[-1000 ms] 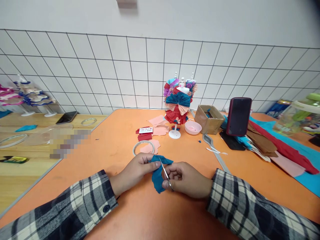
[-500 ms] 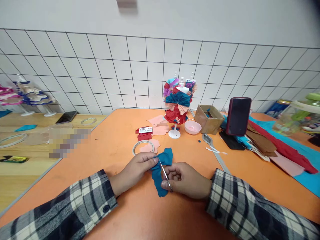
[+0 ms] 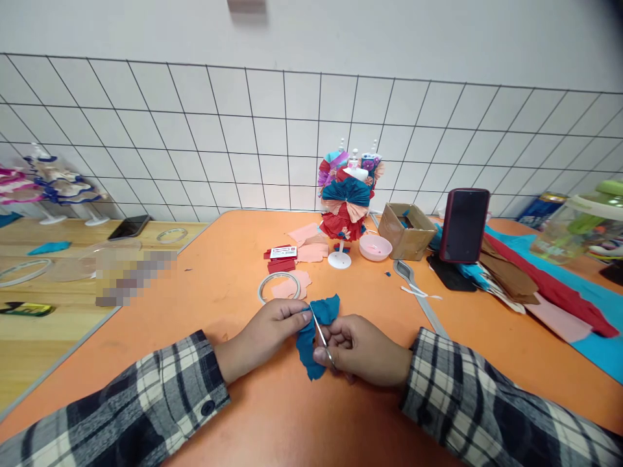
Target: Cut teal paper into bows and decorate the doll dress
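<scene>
My left hand (image 3: 275, 327) pinches a piece of teal crepe paper (image 3: 307, 350) between thumb and fingers. One part of the paper hangs down below the fingertips, and another sticks out to the right. In my right hand (image 3: 357, 347) is a small pair of silver scissors (image 3: 319, 329), its handles around my thumb and fingers. The blades point up and left across the paper, with their tips by my left thumb. Both hands are above the middle of the orange table (image 3: 253, 418).
Beyond my hands lie a tape roll (image 3: 263, 280), pink paper scraps (image 3: 296, 281) and folded red paper (image 3: 281, 265). Behind stand a ruffled paper dress on a stand (image 3: 345, 217), a pink bowl (image 3: 375, 247), a cardboard box (image 3: 407, 233) and an upright phone (image 3: 464, 227). Paper sheets (image 3: 559, 285) lie right.
The teal paper's right part has dropped a little and shifted slightly right, and its hanging part looks shorter. Both hands stay nearly in place.
</scene>
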The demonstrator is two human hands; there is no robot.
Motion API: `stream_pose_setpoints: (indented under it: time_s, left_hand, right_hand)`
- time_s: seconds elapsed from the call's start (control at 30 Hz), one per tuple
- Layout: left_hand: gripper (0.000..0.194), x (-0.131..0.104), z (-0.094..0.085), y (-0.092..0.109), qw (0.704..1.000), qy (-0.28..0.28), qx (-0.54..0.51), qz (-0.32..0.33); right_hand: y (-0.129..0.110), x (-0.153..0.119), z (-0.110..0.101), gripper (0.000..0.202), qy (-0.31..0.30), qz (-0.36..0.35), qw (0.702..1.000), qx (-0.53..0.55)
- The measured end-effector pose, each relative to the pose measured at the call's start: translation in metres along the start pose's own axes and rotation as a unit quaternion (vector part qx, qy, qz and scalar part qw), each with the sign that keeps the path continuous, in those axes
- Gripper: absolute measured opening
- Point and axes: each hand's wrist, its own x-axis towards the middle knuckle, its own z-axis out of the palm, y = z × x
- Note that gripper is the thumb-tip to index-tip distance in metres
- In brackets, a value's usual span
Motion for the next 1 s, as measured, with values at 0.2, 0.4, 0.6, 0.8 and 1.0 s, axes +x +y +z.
stream_pose_setpoints:
  time_s: [0.2,0.4,0.6,0.8,1.0]
  left_hand:
    - [0.035,-0.0010,-0.0001,-0.0022,1.000,0.002,-0.011,-0.003]
    - [0.036,-0.0017,-0.0003,-0.0044,1.000,-0.009,-0.005,-0.018]
    - [0.038,-0.0011,-0.0002,-0.0033,0.999,-0.026,-0.001,-0.030]
    - [0.037,-0.0005,0.0000,-0.0038,0.998,-0.037,0.002,-0.042]
    - [0.035,-0.0021,0.0009,0.0001,0.996,-0.064,0.034,-0.044]
  right_hand:
    - [-0.0008,0.0006,-0.0016,0.030,-0.008,-0.002,1.000,0.004]
    - [-0.0003,-0.0001,-0.0031,0.031,-0.010,0.009,1.000,0.004]
    - [-0.0002,0.0000,-0.0045,0.035,-0.029,0.012,0.999,0.017]
    - [0.0007,0.0006,-0.0068,0.032,-0.033,0.033,0.999,0.006]
    - [-0.0032,0.0000,-0.0056,0.032,-0.038,0.039,0.998,0.011]
